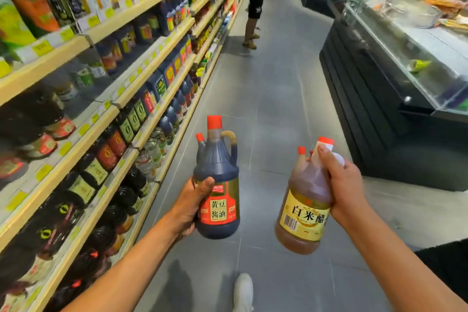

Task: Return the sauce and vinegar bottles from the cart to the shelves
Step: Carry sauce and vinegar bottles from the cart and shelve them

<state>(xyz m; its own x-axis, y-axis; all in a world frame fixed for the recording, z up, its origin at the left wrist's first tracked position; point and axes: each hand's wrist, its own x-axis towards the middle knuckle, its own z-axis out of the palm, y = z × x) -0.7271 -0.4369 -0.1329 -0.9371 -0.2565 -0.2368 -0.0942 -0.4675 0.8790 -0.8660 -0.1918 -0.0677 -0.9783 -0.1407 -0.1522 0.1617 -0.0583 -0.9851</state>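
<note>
Left hand (192,206): wrapped round dark soy sauce bottle (217,185), upright, 7 o'clock.
Right hand (340,185): gripping tilted amber vinegar bottle (305,206), 5 o'clock.

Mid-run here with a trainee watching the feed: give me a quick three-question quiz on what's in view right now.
1. True or false: the dark soy sauce bottle and the amber vinegar bottle both have red caps.
2. Multiple choice: the right hand holds the vinegar bottle by A) its base, B) its upper part near the cap, C) its label.
3. Fill in: the stocked shelves stand on the person's ___ side.

Key: 1 true; 2 B; 3 left.
</note>
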